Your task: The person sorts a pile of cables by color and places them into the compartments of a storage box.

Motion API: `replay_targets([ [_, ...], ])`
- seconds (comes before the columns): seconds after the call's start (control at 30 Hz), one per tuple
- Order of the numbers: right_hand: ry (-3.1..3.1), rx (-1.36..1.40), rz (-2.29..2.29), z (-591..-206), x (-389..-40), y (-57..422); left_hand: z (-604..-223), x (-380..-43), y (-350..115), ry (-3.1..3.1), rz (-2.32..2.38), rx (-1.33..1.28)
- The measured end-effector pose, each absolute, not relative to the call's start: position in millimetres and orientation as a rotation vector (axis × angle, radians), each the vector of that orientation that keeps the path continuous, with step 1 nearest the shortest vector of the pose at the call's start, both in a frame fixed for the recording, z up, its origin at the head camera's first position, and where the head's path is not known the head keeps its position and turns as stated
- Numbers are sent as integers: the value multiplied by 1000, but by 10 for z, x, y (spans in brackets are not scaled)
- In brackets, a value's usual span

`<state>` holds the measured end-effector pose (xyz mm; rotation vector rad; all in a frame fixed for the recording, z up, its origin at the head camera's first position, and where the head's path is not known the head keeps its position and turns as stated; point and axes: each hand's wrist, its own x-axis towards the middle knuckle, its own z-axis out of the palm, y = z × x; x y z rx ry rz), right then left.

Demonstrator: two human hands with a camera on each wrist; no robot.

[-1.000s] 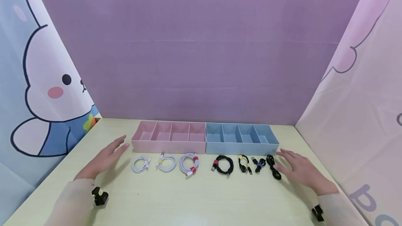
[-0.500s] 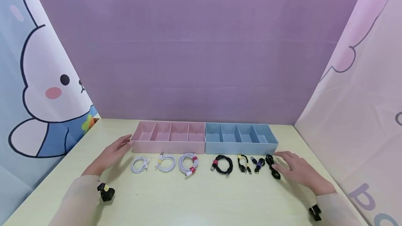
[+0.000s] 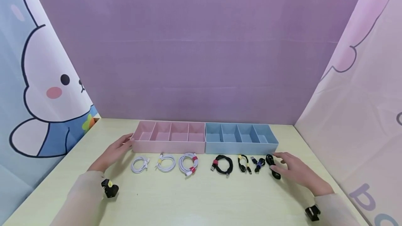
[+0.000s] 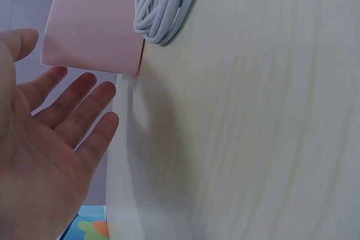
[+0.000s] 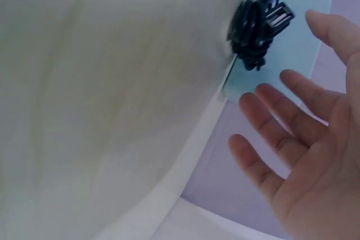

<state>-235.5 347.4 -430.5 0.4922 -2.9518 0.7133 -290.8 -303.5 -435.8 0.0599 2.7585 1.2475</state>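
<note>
My left hand (image 3: 113, 152) is at the left end of the pink divided box (image 3: 168, 146), fingers spread and fingertips right at its corner. In the left wrist view its palm (image 4: 42, 155) shows nothing held. My right hand (image 3: 296, 171) is by the right end of the blue divided box (image 3: 242, 148), its thumb overlapping a bundled black cable (image 3: 272, 166). The right wrist view shows that hand's fingers (image 5: 275, 122) loosely extended, with no object in them. In front of the pink box lie three coiled white cables, one with red ties (image 3: 188, 165).
The two boxes stand end to end, each split into several compartments. Before the blue box lie a coiled black cable with a red tie (image 3: 222, 165), a yellow-tied one (image 3: 244, 164) and a blue-tied one (image 3: 258, 164). A purple curtain (image 3: 198, 51) hangs behind the table (image 3: 188, 201).
My left hand has moved right and slightly up to the pink box's end. My right hand has shifted slightly left, toward the black cable. Boxes and cables stay where they were.
</note>
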Motion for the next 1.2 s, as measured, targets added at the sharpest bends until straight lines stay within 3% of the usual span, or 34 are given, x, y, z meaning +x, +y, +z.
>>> replay_targets([
  [1.2, -3144, 143, 766, -4305, -2452, 3342, -4401, -2988, -2974, 2615, 1374, 56],
])
